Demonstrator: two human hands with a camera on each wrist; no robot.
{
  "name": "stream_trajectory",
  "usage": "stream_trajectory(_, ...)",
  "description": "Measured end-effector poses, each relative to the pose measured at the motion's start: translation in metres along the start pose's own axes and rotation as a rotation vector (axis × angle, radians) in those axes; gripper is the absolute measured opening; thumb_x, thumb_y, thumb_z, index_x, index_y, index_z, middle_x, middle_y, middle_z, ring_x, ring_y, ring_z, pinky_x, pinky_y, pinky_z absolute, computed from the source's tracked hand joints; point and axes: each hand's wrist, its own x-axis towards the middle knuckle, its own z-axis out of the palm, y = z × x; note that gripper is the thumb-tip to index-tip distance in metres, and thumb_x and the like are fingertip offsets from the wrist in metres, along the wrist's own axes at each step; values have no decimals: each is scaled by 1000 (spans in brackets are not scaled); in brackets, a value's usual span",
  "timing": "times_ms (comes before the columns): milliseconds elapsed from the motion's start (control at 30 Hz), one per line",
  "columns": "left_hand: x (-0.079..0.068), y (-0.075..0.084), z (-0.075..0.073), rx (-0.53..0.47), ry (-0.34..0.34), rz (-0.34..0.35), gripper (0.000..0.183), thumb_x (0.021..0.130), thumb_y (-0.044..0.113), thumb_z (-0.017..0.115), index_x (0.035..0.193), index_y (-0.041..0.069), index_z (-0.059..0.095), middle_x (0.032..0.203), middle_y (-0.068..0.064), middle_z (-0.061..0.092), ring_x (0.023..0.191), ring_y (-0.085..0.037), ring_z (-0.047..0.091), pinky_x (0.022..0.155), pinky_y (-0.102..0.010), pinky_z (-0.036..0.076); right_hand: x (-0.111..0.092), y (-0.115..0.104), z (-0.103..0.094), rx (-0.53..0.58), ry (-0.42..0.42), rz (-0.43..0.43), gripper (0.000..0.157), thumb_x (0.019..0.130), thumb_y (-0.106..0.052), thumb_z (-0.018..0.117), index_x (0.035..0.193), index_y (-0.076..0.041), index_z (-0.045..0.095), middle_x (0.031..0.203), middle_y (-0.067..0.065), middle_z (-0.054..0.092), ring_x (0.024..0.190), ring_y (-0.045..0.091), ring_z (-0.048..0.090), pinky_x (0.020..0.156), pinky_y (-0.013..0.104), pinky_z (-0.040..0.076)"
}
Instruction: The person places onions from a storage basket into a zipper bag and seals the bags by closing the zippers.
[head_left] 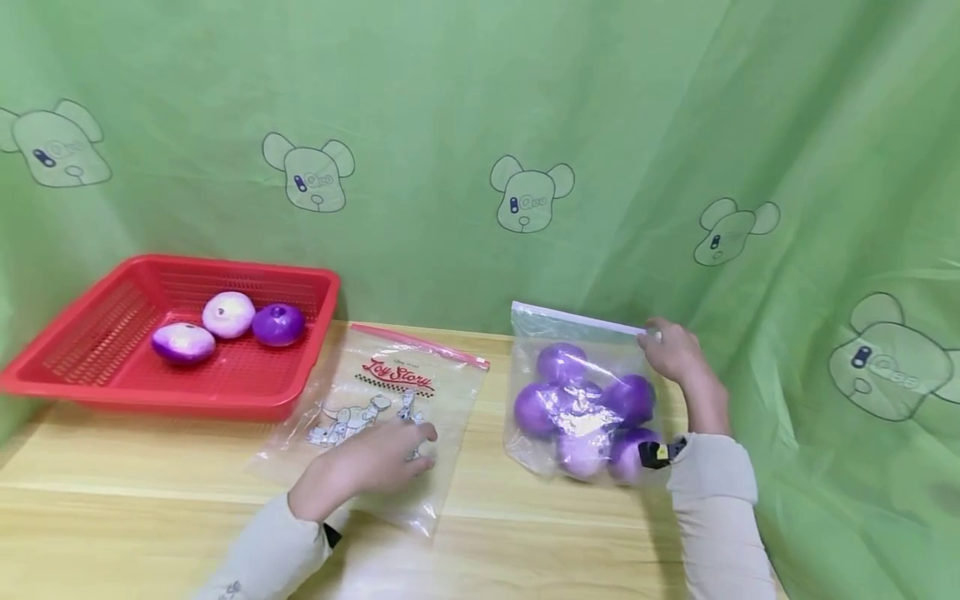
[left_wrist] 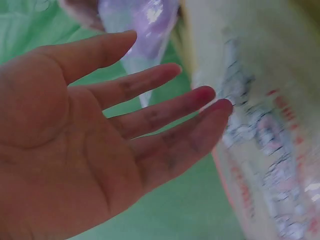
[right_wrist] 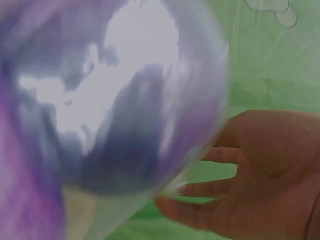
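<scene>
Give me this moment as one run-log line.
left hand: over Toy Story bag | right hand: holding filled bag at top corner | red basket: three round purplish items

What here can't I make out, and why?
Head view: how many purple onions the filled bag holds; glare and overlap hide some.
Head view: part of the drawings on the printed bag, covered by the left hand.
Left wrist view: the rest of the filled bag, cut off by the top edge.
Right wrist view: the right hand's uppermost digit's tip, hidden behind the blurred filled bag.
</scene>
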Motion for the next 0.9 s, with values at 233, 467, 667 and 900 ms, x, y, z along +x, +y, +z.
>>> stream_trajectory(233,1,3,13,28,-74,6,31,94,22,66,118,4,65,104,-8,69,89,-20,63,85,-40,55,-44,-73,7,-22,81,-137,59,107,-34,41,150,5,32,151,35,30,139,55,25,110,71,21)
stream_trajectory(467,-2,3,12,39,-124,-45,30,93,25,68,118,7,66,90,0,64,75,-11,56,70,-31,53,-48,-160,73,67,-77,-401,51,101,-21,56,147,-2,43,147,19,47,135,38,45,112,54,35)
stream_trajectory(667,-5,4,12,53,-179,-94,38,90,29,72,123,11,65,103,-4,65,91,-18,61,80,-39,55,-15,-192,139,22,-190,-268,54,101,-21,55,150,-5,38,149,19,46,134,36,47,111,50,39)
stream_trajectory(900,-6,6,11,72,-164,-98,36,89,28,73,118,9,66,98,-3,65,85,-16,61,77,-37,56,-13,-186,185,-131,-213,-148,64,97,-12,59,154,-4,32,152,27,36,139,48,35,112,62,30)
